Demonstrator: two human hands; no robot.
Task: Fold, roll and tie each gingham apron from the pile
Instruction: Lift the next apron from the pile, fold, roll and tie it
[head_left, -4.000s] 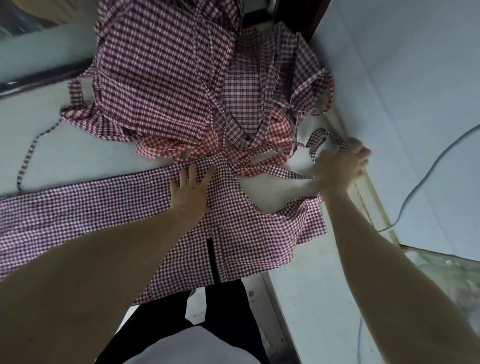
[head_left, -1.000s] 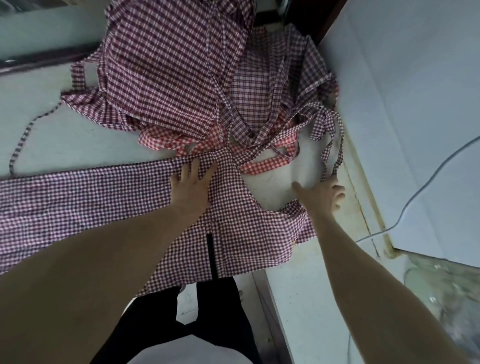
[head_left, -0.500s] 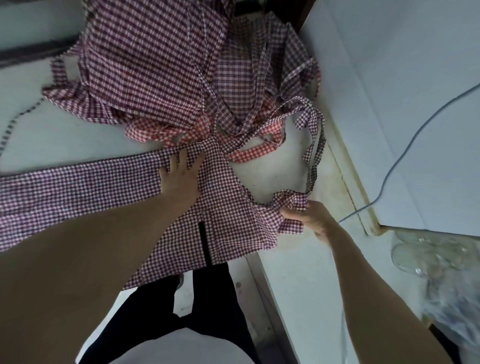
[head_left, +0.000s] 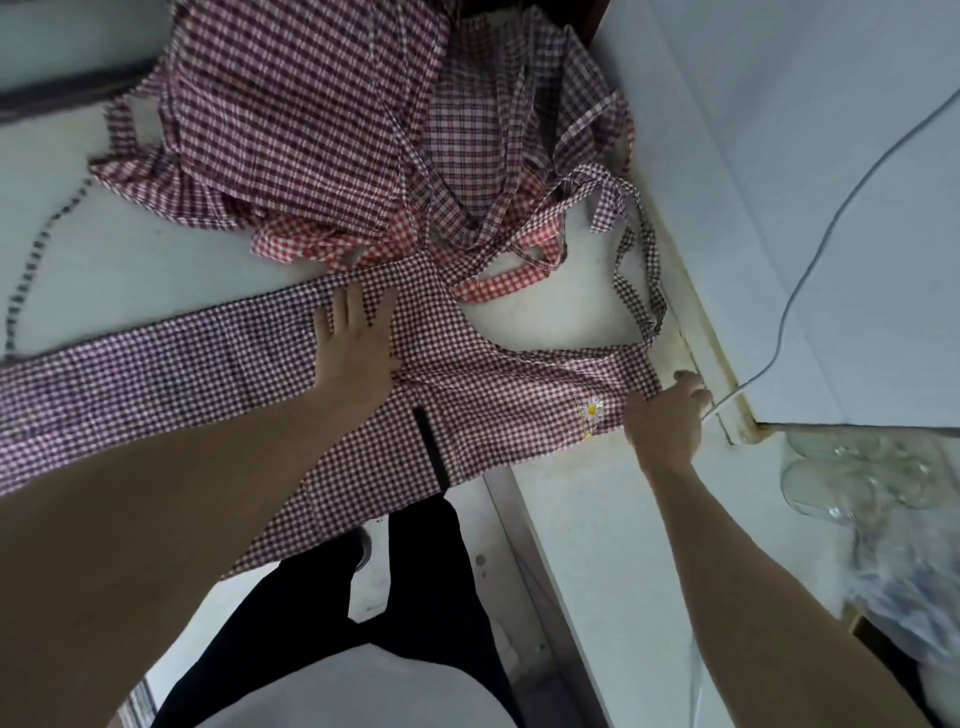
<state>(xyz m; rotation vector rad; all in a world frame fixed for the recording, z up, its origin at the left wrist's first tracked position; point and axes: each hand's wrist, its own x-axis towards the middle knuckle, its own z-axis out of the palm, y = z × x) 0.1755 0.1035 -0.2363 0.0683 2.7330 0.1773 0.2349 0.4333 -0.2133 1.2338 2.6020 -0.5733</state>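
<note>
A maroon gingham apron (head_left: 218, 364) lies folded lengthwise across the white table (head_left: 130, 260), its near edge hanging over the table's front. My left hand (head_left: 353, 348) presses flat on its middle, fingers straight. My right hand (head_left: 667, 415) grips the apron's bib corner at the right, beside a small embroidered daisy (head_left: 591, 410). The bib is pulled out flat. Its neck strap (head_left: 641, 270) loops up toward the wall. Behind it sits the pile of gingham aprons (head_left: 337, 119), with a red gingham one (head_left: 332, 239) underneath.
A white wall panel (head_left: 805, 182) with a grey cable (head_left: 810, 260) borders the table on the right. Clear glassware (head_left: 852, 473) and plastic wrap sit at the lower right. A loose thin tie (head_left: 31, 270) trails over the table's left. My dark trousers show below the table's edge.
My right hand let go of the neck strap, came down to the bib corner, took hold of it and pulled it out to the right. My left hand stayed pressed on the apron.
</note>
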